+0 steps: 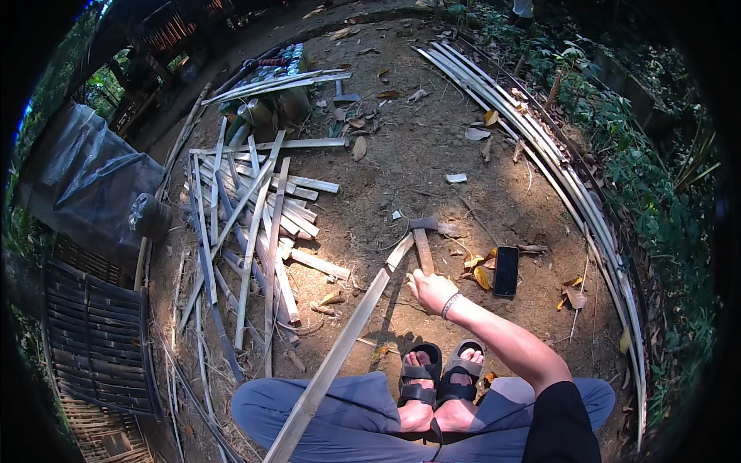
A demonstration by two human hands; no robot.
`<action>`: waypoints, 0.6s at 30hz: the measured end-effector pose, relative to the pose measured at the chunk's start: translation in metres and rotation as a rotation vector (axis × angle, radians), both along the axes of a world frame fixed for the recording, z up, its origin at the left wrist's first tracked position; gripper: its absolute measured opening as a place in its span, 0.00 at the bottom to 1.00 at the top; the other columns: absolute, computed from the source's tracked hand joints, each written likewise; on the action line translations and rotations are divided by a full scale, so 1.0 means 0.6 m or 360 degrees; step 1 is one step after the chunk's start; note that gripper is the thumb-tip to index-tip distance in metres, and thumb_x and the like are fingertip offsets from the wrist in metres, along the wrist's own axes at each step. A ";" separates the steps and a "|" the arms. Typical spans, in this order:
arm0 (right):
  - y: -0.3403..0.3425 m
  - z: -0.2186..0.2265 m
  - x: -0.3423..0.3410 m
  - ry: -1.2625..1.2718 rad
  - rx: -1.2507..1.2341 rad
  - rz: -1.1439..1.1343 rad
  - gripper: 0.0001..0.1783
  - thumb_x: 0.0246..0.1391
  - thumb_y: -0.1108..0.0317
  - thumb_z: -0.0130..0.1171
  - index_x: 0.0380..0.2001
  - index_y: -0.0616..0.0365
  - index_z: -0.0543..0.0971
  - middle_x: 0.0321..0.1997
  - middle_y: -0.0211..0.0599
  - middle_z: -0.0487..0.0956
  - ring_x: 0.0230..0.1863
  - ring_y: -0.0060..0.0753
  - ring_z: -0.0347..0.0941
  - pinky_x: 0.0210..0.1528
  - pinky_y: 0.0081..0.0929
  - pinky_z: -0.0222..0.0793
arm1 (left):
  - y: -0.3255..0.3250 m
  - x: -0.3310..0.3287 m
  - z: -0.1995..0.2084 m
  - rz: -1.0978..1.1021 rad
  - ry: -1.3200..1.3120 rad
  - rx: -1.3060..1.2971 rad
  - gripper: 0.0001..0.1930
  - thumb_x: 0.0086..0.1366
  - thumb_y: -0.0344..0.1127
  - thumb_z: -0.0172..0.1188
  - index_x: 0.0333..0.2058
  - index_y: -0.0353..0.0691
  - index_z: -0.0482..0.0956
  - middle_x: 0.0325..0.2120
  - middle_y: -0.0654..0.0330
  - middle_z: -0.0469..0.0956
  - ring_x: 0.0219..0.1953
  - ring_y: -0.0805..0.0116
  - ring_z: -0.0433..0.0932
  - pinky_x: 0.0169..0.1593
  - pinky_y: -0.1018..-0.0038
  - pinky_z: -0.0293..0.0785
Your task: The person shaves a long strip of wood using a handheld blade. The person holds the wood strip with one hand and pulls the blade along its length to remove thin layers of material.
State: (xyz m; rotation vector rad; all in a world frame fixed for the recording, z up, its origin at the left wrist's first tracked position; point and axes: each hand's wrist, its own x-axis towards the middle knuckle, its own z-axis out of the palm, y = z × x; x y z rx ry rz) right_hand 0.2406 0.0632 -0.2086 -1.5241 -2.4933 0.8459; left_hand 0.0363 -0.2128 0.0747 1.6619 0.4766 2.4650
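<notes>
So, head view only: R hand (432, 292) has its grip closed round the near end of a hammer (423, 251), whose head points far, over the dirt ground (370, 185); can't tell if it's resting there. L hand's out of shot, so no telling its grip. Long wood strip (324, 378) runs from the near edge across the L leg (262, 409) to just beside the hammer, w/ a break or joint close to its far end (can't tell which).

Risks: strip could skid or split if it's struck off-centre or isn't held firmly. A glancing blow prob. worst, b/c feet in open-toed sandals (417, 393) sit right on the near side. Phone (505, 272), by dry leaves (482, 276) to the right, might get knocked by a wide swing or flying chip.

Edges/room: pile of strips (279, 208) crowds the left; long poles (606, 251) curve along the right. Most free space = bare dirt on the far side, betw. pile & poles; near side's tight w/ legs + feet.
</notes>
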 end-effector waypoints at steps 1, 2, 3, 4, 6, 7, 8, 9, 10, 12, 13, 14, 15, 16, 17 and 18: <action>-0.026 0.051 -0.019 0.0037 -0.0047 0.0074 0.18 0.62 0.55 0.44 0.36 0.62 0.66 0.22 0.56 0.77 0.28 0.59 0.77 0.30 0.51 0.73 | -0.002 -0.002 0.001 0.0007 0.0017 -0.0013 0.16 0.64 0.40 0.48 0.18 0.48 0.56 0.08 0.73 0.49 0.09 0.82 0.44 0.15 0.80 0.44; -0.053 0.089 -0.026 0.0093 -0.0060 0.0149 0.18 0.62 0.55 0.44 0.36 0.62 0.66 0.20 0.55 0.77 0.27 0.58 0.77 0.28 0.51 0.72 | 0.000 -0.002 0.002 -0.0011 0.0025 -0.0018 0.16 0.64 0.40 0.48 0.18 0.48 0.56 0.08 0.73 0.49 0.09 0.82 0.44 0.15 0.80 0.43; -0.081 0.121 -0.032 0.0177 -0.0081 0.0219 0.18 0.62 0.55 0.44 0.37 0.61 0.65 0.19 0.54 0.76 0.25 0.59 0.76 0.27 0.51 0.71 | 0.003 -0.004 0.003 -0.0025 0.0039 -0.0021 0.16 0.64 0.40 0.48 0.18 0.48 0.56 0.08 0.73 0.49 0.10 0.82 0.44 0.15 0.80 0.43; -0.109 0.147 -0.037 0.0231 -0.0122 0.0317 0.18 0.63 0.54 0.43 0.38 0.60 0.63 0.18 0.53 0.76 0.23 0.59 0.75 0.26 0.52 0.71 | 0.002 -0.007 0.003 -0.0021 0.0038 -0.0017 0.16 0.64 0.41 0.48 0.18 0.49 0.56 0.08 0.73 0.49 0.10 0.82 0.44 0.15 0.80 0.43; -0.157 0.233 -0.037 0.0235 -0.0311 0.0523 0.18 0.63 0.52 0.41 0.38 0.58 0.63 0.16 0.51 0.74 0.22 0.59 0.75 0.25 0.53 0.70 | -0.001 -0.012 -0.005 -0.0026 0.0008 0.0001 0.17 0.65 0.42 0.47 0.18 0.49 0.56 0.08 0.73 0.49 0.10 0.82 0.44 0.15 0.80 0.42; -0.174 0.255 -0.038 0.0238 -0.0349 0.0575 0.18 0.63 0.51 0.41 0.38 0.58 0.62 0.17 0.52 0.75 0.22 0.59 0.75 0.25 0.53 0.70 | 0.002 -0.011 -0.007 -0.0049 0.0005 0.0020 0.17 0.65 0.42 0.47 0.18 0.49 0.55 0.09 0.73 0.48 0.10 0.82 0.44 0.15 0.80 0.42; -0.181 0.250 -0.042 0.0229 -0.0308 0.0574 0.18 0.63 0.52 0.42 0.38 0.58 0.63 0.17 0.53 0.75 0.23 0.58 0.75 0.24 0.53 0.70 | 0.005 -0.010 -0.008 -0.0068 0.0003 0.0038 0.17 0.65 0.42 0.47 0.18 0.49 0.55 0.09 0.73 0.48 0.10 0.82 0.44 0.15 0.80 0.42; -0.183 0.249 -0.045 0.0219 -0.0260 0.0574 0.18 0.63 0.52 0.42 0.38 0.58 0.63 0.18 0.53 0.75 0.23 0.58 0.75 0.24 0.52 0.70 | 0.007 -0.010 -0.007 -0.0087 0.0001 0.0063 0.17 0.65 0.43 0.47 0.18 0.50 0.55 0.09 0.73 0.48 0.10 0.82 0.44 0.16 0.80 0.42; -0.175 0.240 -0.044 0.0203 -0.0280 0.0510 0.18 0.62 0.52 0.42 0.38 0.59 0.63 0.19 0.53 0.76 0.24 0.58 0.75 0.25 0.52 0.70 | 0.007 -0.011 -0.008 -0.0070 -0.0003 0.0059 0.18 0.65 0.43 0.47 0.18 0.50 0.55 0.09 0.73 0.48 0.10 0.82 0.44 0.16 0.80 0.43; -0.132 0.193 -0.039 0.0176 -0.0313 0.0390 0.18 0.62 0.53 0.43 0.38 0.60 0.64 0.20 0.53 0.76 0.25 0.58 0.76 0.26 0.51 0.71 | 0.006 -0.013 -0.009 -0.0029 -0.0005 0.0055 0.18 0.66 0.44 0.47 0.18 0.50 0.55 0.09 0.73 0.48 0.10 0.82 0.44 0.16 0.81 0.43; -0.105 0.152 -0.040 0.0112 -0.0237 0.0292 0.17 0.62 0.55 0.44 0.37 0.61 0.65 0.21 0.54 0.77 0.26 0.58 0.76 0.29 0.51 0.72 | 0.004 -0.015 -0.008 0.0006 0.0001 0.0045 0.18 0.66 0.45 0.47 0.18 0.50 0.54 0.09 0.73 0.48 0.10 0.82 0.44 0.16 0.81 0.44; -0.074 0.109 -0.034 0.0093 -0.0237 0.0192 0.17 0.62 0.56 0.44 0.36 0.61 0.65 0.21 0.54 0.77 0.28 0.59 0.76 0.31 0.51 0.72 | 0.004 -0.016 -0.008 0.0028 -0.0004 0.0042 0.19 0.66 0.45 0.47 0.18 0.50 0.54 0.09 0.73 0.48 0.10 0.82 0.44 0.16 0.81 0.44; -0.040 0.073 -0.023 0.0075 -0.0149 0.0158 0.16 0.61 0.56 0.44 0.36 0.61 0.66 0.22 0.54 0.77 0.27 0.58 0.76 0.31 0.51 0.73 | 0.003 -0.016 -0.009 0.0046 -0.0013 0.0041 0.19 0.66 0.45 0.47 0.18 0.50 0.54 0.09 0.74 0.48 0.10 0.82 0.44 0.17 0.81 0.45; -0.009 0.037 -0.016 0.0051 -0.0103 0.0113 0.17 0.61 0.55 0.44 0.36 0.60 0.66 0.23 0.55 0.78 0.28 0.58 0.77 0.32 0.50 0.73 | 0.003 -0.016 -0.011 0.0047 -0.0019 0.0056 0.19 0.67 0.45 0.47 0.18 0.50 0.54 0.09 0.74 0.48 0.10 0.82 0.44 0.16 0.81 0.45; 0.018 0.000 -0.009 -0.0033 -0.0036 0.0012 0.18 0.61 0.53 0.44 0.36 0.61 0.68 0.25 0.55 0.78 0.29 0.58 0.77 0.33 0.50 0.73 | 0.004 -0.016 -0.012 0.0040 -0.0032 0.0069 0.20 0.67 0.46 0.47 0.18 0.50 0.54 0.09 0.73 0.48 0.10 0.82 0.44 0.16 0.80 0.45; 0.043 -0.023 0.005 -0.0037 0.0003 -0.0043 0.19 0.61 0.53 0.44 0.36 0.60 0.69 0.27 0.55 0.79 0.30 0.57 0.77 0.33 0.49 0.74 | 0.003 -0.015 -0.013 0.0035 -0.0044 0.0083 0.20 0.67 0.46 0.47 0.18 0.50 0.54 0.09 0.73 0.48 0.10 0.82 0.44 0.16 0.80 0.45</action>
